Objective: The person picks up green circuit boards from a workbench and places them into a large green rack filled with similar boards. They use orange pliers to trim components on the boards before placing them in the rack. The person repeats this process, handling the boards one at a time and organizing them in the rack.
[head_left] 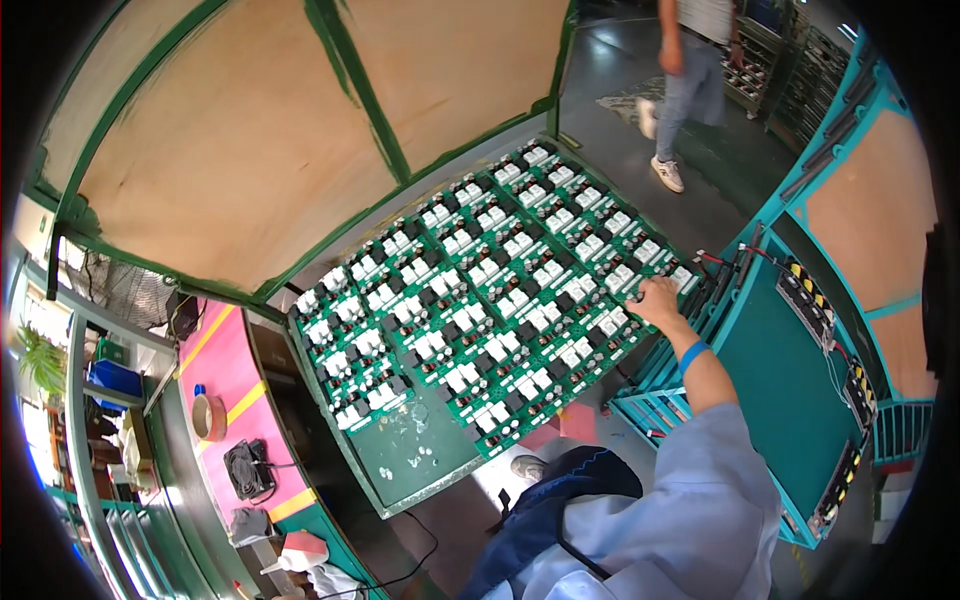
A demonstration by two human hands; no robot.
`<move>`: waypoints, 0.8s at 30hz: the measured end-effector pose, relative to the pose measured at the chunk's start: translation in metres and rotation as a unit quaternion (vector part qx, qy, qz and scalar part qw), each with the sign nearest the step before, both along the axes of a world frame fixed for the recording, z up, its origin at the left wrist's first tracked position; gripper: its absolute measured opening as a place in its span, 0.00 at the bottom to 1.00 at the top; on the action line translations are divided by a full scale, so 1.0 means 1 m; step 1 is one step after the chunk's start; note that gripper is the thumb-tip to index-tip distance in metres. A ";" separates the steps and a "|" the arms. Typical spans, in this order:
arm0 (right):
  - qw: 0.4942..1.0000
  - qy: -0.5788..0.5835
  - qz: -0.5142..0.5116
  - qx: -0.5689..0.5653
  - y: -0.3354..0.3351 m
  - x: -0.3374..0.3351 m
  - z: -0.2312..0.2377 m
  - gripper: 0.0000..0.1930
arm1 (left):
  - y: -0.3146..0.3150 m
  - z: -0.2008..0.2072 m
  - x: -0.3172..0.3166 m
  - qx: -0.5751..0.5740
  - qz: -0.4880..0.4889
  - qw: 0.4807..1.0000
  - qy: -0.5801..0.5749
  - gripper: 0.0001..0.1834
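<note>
My right hand (657, 299) reaches out to the right edge of a broad spread of green circuit boards (520, 300). Its fingers are bent down onto a circuit board there, closed at its edge; the fingertips are partly hidden among the parts. White blocks, black parts and small round components stand up from the boards. They lie in rows on a green table (400, 455), whose surface shows at the near left corner. A blue band (692, 355) circles my right wrist. My left hand is out of the picture.
A tan panel in a green frame (240, 140) rises behind the table. On the right stands a teal rack (755, 370) with yellow-and-black parts on its side. Left, a pink-topped bench holds a tape roll (208, 418) and a black device (248, 470). A person (690, 90) walks beyond.
</note>
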State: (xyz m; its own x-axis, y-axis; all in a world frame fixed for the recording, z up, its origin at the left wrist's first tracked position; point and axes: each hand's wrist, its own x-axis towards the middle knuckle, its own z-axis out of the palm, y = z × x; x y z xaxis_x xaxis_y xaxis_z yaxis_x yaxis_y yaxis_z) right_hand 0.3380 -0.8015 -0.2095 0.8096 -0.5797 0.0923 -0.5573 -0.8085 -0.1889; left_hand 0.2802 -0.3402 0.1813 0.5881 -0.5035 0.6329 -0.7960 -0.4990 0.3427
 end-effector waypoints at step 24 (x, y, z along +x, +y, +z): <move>0.973 -0.034 0.227 -0.006 0.112 0.035 -0.029 0.27 | 0.011 0.015 -0.040 -0.055 0.129 0.990 0.000 0.09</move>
State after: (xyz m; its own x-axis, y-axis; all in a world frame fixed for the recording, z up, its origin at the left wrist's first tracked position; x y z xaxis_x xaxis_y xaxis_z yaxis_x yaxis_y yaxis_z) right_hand 0.3732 -0.6898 -0.2384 0.9738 -0.1625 0.1592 -0.1289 -0.9709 -0.2020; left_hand 0.2405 -0.3290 0.1962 0.6887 -0.2635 0.6754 -0.6461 -0.6457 0.4069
